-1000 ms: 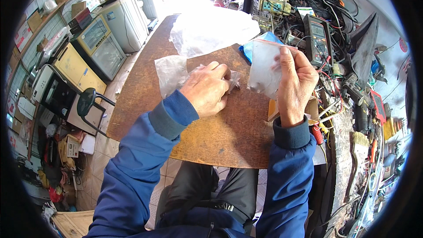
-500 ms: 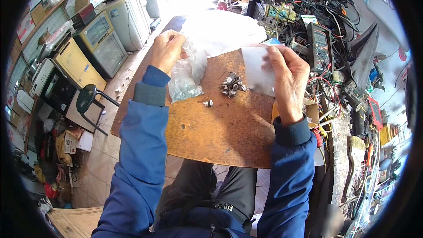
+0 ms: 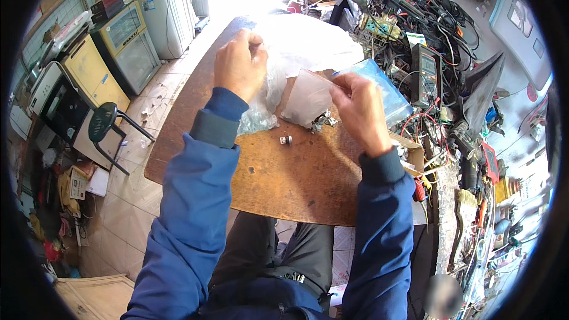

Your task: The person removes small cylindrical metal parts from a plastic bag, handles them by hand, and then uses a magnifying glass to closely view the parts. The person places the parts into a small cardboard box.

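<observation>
My left hand (image 3: 240, 66) is closed on the top of a crumpled clear plastic bag (image 3: 258, 120), whose bottom rests on the wooden table with small pieces showing inside. Between the thumb and fingers of my right hand (image 3: 363, 109) is a small translucent plastic bag (image 3: 307, 99), held by its edge and looking flat. It hangs over a pile of small metal parts (image 3: 324, 121) and hides most of them. One loose small round metal part (image 3: 285, 140) lies nearer to me, below the crumpled bag.
The worn wooden table (image 3: 284, 184) has a large white sheet (image 3: 314, 38) at its far side. A blue plastic packet (image 3: 385, 95) lies right of my hand. Further right are a multimeter (image 3: 428, 77), tangled cables and tools. A dark stool (image 3: 104, 124) stands left.
My right hand has moved left, bringing the small bag over the metal parts and uncovering the blue packet. My left hand has shifted slightly right, still holding the crumpled bag.
</observation>
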The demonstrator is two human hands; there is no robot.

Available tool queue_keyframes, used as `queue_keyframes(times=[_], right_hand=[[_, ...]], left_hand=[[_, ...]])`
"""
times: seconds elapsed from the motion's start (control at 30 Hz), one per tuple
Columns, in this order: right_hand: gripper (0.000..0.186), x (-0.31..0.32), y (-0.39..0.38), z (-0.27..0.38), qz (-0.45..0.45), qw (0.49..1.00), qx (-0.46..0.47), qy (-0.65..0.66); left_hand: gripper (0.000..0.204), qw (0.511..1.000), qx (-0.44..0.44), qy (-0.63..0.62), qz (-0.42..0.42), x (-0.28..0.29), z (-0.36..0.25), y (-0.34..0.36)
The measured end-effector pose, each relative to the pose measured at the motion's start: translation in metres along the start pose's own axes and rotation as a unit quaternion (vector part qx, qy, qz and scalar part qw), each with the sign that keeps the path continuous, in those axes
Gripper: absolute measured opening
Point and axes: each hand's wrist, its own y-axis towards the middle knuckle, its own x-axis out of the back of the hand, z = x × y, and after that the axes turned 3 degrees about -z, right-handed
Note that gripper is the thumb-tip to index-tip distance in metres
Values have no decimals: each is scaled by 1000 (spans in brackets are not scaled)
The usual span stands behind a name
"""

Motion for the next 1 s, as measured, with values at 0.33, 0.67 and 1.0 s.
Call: queue_keyframes(times=[0.33,0.67,1.0], right_hand=[[30,-4,-42,-29,-140,988,-5,-58],[15,-15,-52,-44,16,993,0,-116],[13,-9,-42,-26,-151,987,-57,-12]], left_hand=[[19,941,-234,-70,232,-9,-93,-55],[17,959,-53,22,278,-17,-63,-48],[26,984,-52,57,161,-5,-60,-32]])
